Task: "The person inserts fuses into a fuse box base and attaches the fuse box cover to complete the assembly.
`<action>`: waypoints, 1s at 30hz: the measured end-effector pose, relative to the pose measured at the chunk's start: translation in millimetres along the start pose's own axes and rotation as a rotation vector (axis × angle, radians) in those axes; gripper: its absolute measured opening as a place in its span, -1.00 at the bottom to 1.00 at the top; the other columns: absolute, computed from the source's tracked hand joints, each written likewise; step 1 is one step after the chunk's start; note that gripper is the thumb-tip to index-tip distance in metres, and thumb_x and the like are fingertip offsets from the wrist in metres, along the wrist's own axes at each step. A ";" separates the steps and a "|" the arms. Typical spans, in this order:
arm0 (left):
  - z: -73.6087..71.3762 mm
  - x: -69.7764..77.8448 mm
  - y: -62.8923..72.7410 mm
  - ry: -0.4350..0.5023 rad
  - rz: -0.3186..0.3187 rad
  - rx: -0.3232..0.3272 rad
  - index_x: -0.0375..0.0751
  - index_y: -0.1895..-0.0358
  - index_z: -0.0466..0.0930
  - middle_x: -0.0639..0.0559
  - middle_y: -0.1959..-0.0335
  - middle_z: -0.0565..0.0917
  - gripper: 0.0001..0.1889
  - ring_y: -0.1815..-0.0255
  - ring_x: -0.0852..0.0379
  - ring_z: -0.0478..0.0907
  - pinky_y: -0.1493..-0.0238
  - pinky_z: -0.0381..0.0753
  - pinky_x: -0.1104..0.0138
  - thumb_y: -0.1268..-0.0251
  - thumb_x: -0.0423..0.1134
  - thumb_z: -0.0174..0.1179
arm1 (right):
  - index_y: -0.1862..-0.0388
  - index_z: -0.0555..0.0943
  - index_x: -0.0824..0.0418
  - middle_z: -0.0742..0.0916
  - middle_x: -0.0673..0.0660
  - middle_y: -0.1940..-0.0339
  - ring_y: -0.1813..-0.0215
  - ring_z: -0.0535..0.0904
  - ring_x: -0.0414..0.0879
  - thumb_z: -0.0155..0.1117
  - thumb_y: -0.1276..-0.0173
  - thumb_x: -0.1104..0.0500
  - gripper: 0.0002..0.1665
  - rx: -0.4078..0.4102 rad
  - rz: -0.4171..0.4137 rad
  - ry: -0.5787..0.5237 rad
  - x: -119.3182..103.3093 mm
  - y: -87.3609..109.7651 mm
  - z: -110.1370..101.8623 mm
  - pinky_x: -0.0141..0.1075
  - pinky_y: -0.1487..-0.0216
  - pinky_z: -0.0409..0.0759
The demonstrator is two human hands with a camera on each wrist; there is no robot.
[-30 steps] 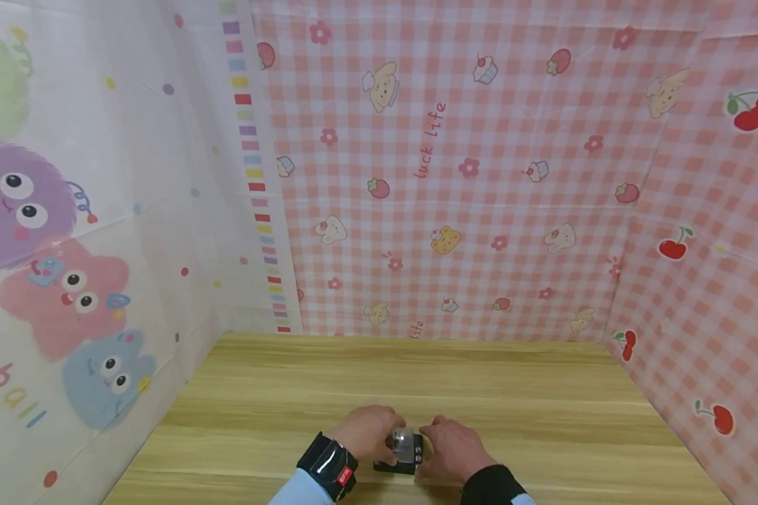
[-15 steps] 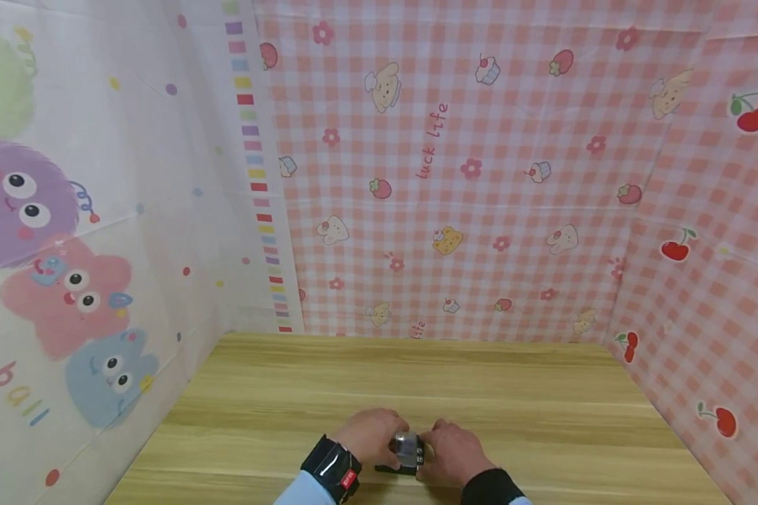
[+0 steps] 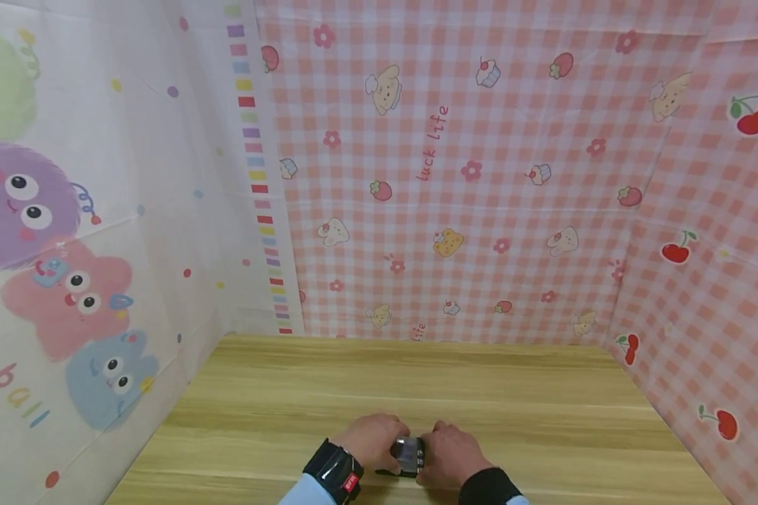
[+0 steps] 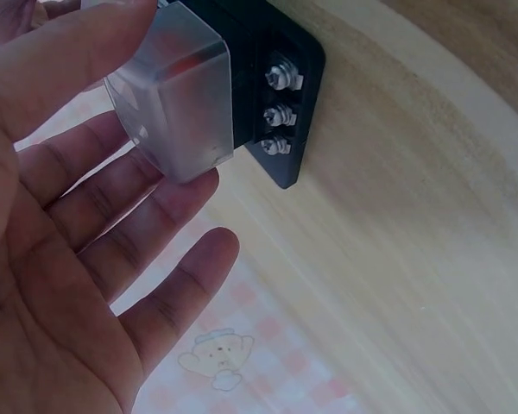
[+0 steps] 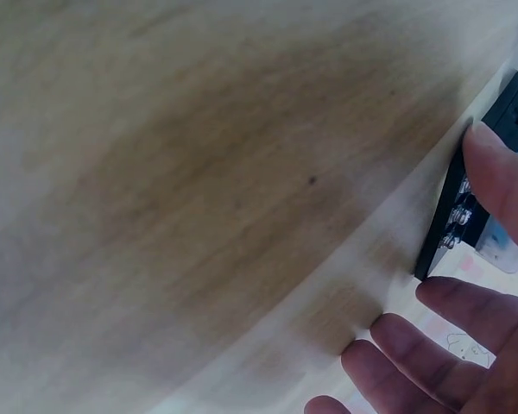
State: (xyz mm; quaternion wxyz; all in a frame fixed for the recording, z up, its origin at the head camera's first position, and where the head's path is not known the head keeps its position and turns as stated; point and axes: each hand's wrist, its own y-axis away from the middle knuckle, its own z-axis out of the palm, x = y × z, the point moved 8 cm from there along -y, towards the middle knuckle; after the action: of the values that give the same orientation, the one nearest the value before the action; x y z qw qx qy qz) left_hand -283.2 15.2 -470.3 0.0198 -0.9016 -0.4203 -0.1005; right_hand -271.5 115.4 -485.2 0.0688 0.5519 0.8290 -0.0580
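Note:
A small block with a clear plastic cover (image 3: 408,456), which looks like a plug-in relay, sits on a black socket base (image 4: 309,95) with metal screw terminals (image 4: 279,115). My left hand (image 3: 371,442) holds the clear cover between thumb and fingers; in the left wrist view the little finger stands free of it. From the right, my right hand (image 3: 453,452) pinches the edges of the base, its thumb on one end and its index fingertip at the other in the right wrist view. Whether the block is fully seated in the base cannot be told.
The wood-grain table (image 3: 328,379) extends ahead and to both sides of the hands. A pink checked cloth (image 3: 467,210) hangs behind it and along the right, and a white cartoon cloth (image 3: 164,175) along the left.
Both hands and the block have shifted slightly toward the body. The clear cover sits a little lower in the head view and hides more of the base. Both hands keep their hold.

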 end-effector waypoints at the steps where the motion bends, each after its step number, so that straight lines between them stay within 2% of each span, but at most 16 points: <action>1: 0.2 0.0 0.1 0.000 0.002 0.003 -0.01 0.18 0.70 0.29 0.42 0.54 -0.61 0.43 0.36 0.41 0.30 0.46 0.41 0.16 -0.17 0.60 | 0.23 0.67 0.15 0.53 0.02 0.39 0.37 0.45 -0.08 0.60 0.15 -0.09 -0.47 0.002 -0.002 0.000 -0.6 0.2 -0.7 -0.12 0.38 0.51; 7: 0.3 0.4 0.9 -0.014 0.014 0.021 -0.02 0.16 0.70 0.29 0.38 0.57 -0.58 0.37 0.36 0.44 0.22 0.48 0.41 0.20 -0.16 0.62 | 0.19 0.67 0.15 0.52 0.02 0.39 0.35 0.45 -0.06 0.60 0.14 -0.08 -0.45 -0.006 0.006 -0.004 -0.6 -1.1 -0.8 -0.10 0.36 0.51; 13: -1.0 1.8 0.0 0.007 0.010 0.021 -0.03 0.22 0.73 0.29 0.42 0.58 -0.59 0.39 0.36 0.43 0.22 0.47 0.42 0.25 -0.20 0.64 | 0.17 0.67 0.16 0.52 0.03 0.37 0.34 0.45 -0.06 0.61 0.13 -0.10 -0.43 -0.025 0.023 -0.004 0.6 -2.1 1.9 -0.08 0.32 0.52; 18: 1.8 2.1 -3.3 0.040 -0.011 0.000 -0.05 0.26 0.74 0.30 0.46 0.58 -0.62 0.42 0.37 0.42 0.21 0.46 0.43 0.27 -0.25 0.64 | 0.18 0.67 0.16 0.51 0.04 0.37 0.33 0.44 -0.04 0.62 0.15 -0.08 -0.44 -0.021 0.031 -0.005 1.2 -0.7 2.1 -0.07 0.32 0.53; 23: -0.1 4.0 -4.6 0.017 -0.030 -0.002 -0.04 0.29 0.74 0.29 0.49 0.57 -0.62 0.43 0.34 0.41 0.23 0.45 0.42 0.30 -0.25 0.65 | 0.23 0.67 0.13 0.50 0.03 0.39 0.35 0.44 -0.04 0.62 0.19 -0.08 -0.46 0.026 0.018 0.012 0.3 0.2 -0.1 -0.08 0.37 0.52; 30: -0.7 2.3 -5.5 0.039 -0.061 -0.021 -0.04 0.28 0.76 0.29 0.50 0.57 -0.63 0.42 0.33 0.40 0.23 0.43 0.41 0.30 -0.26 0.65 | 0.15 0.69 0.13 0.49 0.02 0.37 0.33 0.42 -0.06 0.61 0.16 -0.10 -0.42 -0.010 0.030 0.001 1.8 -1.7 2.0 -0.10 0.33 0.52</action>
State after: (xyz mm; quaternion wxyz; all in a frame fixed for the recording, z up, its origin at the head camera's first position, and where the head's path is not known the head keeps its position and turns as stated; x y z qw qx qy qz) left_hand -286.1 20.4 -469.4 0.0156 -0.8864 -0.4461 -0.1231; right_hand -273.6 116.0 -487.5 0.0721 0.5640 0.8210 -0.0525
